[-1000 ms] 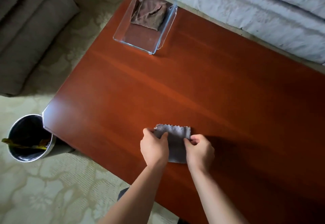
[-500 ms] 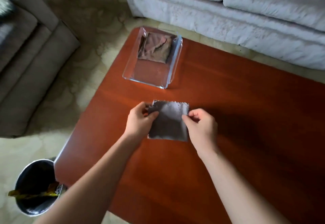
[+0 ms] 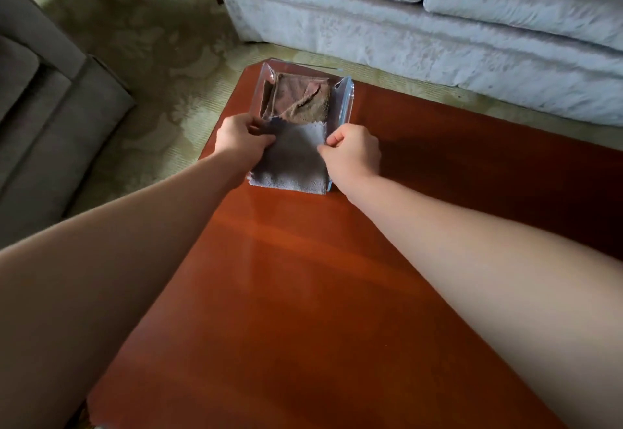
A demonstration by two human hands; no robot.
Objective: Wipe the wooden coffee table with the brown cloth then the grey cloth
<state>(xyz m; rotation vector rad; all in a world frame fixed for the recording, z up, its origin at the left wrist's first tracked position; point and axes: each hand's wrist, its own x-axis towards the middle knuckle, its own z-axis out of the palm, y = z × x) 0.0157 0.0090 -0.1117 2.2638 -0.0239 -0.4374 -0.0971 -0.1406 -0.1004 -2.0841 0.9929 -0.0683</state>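
Within the last 1 s the folded grey microfibre cloth (image 3: 293, 162) has left the near part of the table and travelled to the far left corner. Both hands carried it there, and the view has swung up with them, so the round bin seen earlier is now out of sight. With the grey cloth being put away, the wiping looks finished with both cloths, and this is probably the closing tidy-up.

Nearest, 2 bare forearms reach out over the glossy reddish-brown wooden coffee table (image 3: 320, 277). Further on, the left hand (image 3: 241, 140) pinches the grey cloth's left edge with curled fingers and thumb. The right hand (image 3: 352, 154) pinches its right edge in the same way, so the cloth is stretched flat between them.

The cloth lies over the near half of the clear rectangular glass tray (image 3: 346, 101), and its near edge reaches the tray's near end. Whether it already rests on the glass or hangs just above it cannot be told. Its far edge meets the crumpled brown cloth (image 3: 298, 98), which fills the tray's far half.

Beyond the table stand a pale grey velvet sofa (image 3: 438, 24) and, to the left, a darker grey armchair (image 3: 50, 108) on a patterned carpet (image 3: 151, 41).
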